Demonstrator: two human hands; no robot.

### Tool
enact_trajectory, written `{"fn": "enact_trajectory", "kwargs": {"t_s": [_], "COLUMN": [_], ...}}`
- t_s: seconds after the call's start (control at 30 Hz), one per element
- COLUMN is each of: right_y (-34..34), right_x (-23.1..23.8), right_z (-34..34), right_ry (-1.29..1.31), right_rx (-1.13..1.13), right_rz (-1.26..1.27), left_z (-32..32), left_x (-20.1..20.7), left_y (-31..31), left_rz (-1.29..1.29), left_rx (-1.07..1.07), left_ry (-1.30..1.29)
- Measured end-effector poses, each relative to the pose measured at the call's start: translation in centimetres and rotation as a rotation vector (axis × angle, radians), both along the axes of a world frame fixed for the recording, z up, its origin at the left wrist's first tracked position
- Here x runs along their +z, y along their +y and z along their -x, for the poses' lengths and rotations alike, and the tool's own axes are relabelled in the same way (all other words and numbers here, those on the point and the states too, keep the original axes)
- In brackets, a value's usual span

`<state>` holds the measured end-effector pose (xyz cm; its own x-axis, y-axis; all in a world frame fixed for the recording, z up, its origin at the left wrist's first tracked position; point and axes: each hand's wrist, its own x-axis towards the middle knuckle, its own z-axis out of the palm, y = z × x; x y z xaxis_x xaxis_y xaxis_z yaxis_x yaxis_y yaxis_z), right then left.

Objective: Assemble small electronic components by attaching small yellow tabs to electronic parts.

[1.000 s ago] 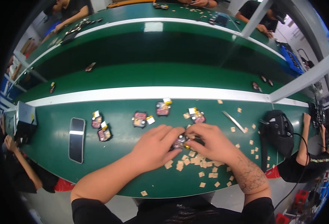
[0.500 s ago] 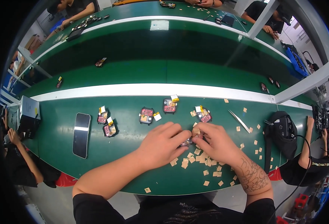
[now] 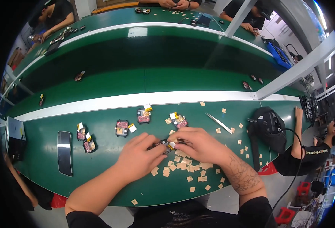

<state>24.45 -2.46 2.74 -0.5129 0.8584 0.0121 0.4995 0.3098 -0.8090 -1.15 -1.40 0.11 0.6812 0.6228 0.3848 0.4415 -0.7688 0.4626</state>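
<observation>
The small dark device [image 3: 162, 143] is located just below the centre of the frame, over the green table [image 3: 42, 159]. The left hand [image 3: 141, 154] grips its left side between thumb and fingers. The right hand [image 3: 198, 146] curls over its right side, beside a small white piece [image 3: 172, 145]; whether the fingertips pinch anything cannot be told. Tan squares [image 3: 190, 168] lie scattered at lower centre. White tweezers [image 3: 219, 123] lie right of centre; a phone [image 3: 64, 157] lies at left.
</observation>
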Motion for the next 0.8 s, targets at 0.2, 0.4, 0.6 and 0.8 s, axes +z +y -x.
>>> {"fn": "enact_trajectory", "kwargs": {"t_s": [0.2, 0.4, 0.6, 0.8], "right_y": [-1.1, -1.8, -2.0, -1.7], "right_x": [-0.5, -0.9, -1.3, -1.4], "right_z": [0.7, 2.2, 2.7, 2.3], "right_ry": [-0.061, -0.075, -0.046, -0.009], "right_rx": [-0.069, -0.092, -0.131, -0.152], "right_rz": [-0.086, -0.154, -0.141, -0.134], "left_z": [-0.2, -0.2, 0.0, -0.1], "left_x": [0.1, -0.3, -0.3, 0.1], "left_y": [0.1, 0.0, 0.1, 0.2], "left_rz": [0.021, 0.022, 0.077, 0.11], "left_rx": [-0.011, -0.009, -0.016, -0.007], "left_ry": [0.004, -0.027, -0.061, -0.066]}}
